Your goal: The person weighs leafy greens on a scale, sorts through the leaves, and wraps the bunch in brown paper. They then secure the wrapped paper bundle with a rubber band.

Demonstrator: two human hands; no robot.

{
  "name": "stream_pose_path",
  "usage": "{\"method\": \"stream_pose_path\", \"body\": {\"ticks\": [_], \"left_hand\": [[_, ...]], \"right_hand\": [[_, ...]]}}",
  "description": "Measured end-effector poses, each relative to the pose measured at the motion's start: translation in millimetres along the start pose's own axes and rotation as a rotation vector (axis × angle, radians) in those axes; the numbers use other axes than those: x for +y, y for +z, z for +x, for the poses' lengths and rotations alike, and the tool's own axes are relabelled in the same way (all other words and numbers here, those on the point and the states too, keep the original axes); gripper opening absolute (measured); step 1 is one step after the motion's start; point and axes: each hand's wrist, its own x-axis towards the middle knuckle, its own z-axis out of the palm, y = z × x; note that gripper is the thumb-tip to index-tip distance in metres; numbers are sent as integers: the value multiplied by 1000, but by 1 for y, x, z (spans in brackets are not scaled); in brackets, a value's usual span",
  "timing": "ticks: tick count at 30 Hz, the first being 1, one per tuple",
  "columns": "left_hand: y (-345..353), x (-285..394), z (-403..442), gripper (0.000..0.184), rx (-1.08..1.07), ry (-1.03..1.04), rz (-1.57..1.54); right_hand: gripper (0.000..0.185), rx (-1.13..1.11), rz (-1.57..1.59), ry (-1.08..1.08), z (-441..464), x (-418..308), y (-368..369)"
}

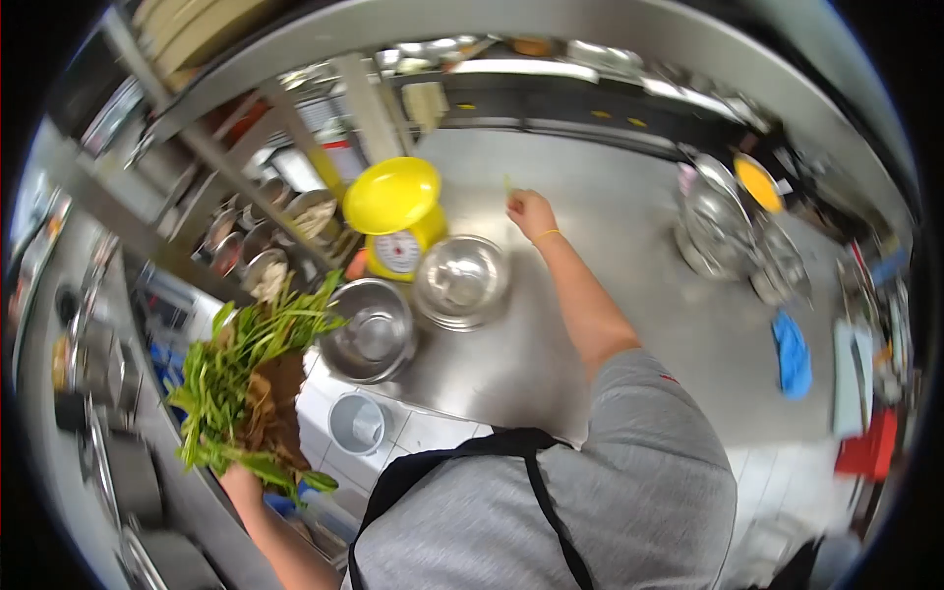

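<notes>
A large bunch of leafy greens (211, 393) with long green stalks hangs at the left, partly wrapped in brown paper (275, 393). My left hand (239, 482) is closed on the bunch from below; leaves hide most of the fingers. Stretched out over the steel table (610, 226), my right hand (531, 212) is pinched shut on a thin yellow-green strip (507, 184), too small to identify. Left of that hand stands a yellow kitchen scale (398, 251) with a yellow pan (392, 195). Two steel bowls (369, 331) sit in front of the scale.
Steel colanders (713, 226) and a blue cloth (792, 354) lie on the table's right side. A clear bucket (357, 424) stands on the tiled floor. Shelf posts (226, 162) and containers of ingredients (313, 214) are at the left. A metal shelf (433, 20) crosses overhead.
</notes>
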Motion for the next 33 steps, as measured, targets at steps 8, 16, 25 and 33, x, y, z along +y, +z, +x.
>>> {"method": "stream_pose_path", "body": {"ticks": [8,16,25,33], "left_hand": [[68,7,25,47,-336,-22,-408],[193,151,-24,43,-727,149,-576],[315,349,-198,34,-1209,324,-635],[383,539,-410,27,-1402,562,-766]], "right_hand": [[15,353,319,282,-227,-49,-188],[20,1135,2,547,-483,-37,-361],[17,1597,-456,797,-785,-99,-496],[16,1698,-477,856,-902,-106,-576]]}}
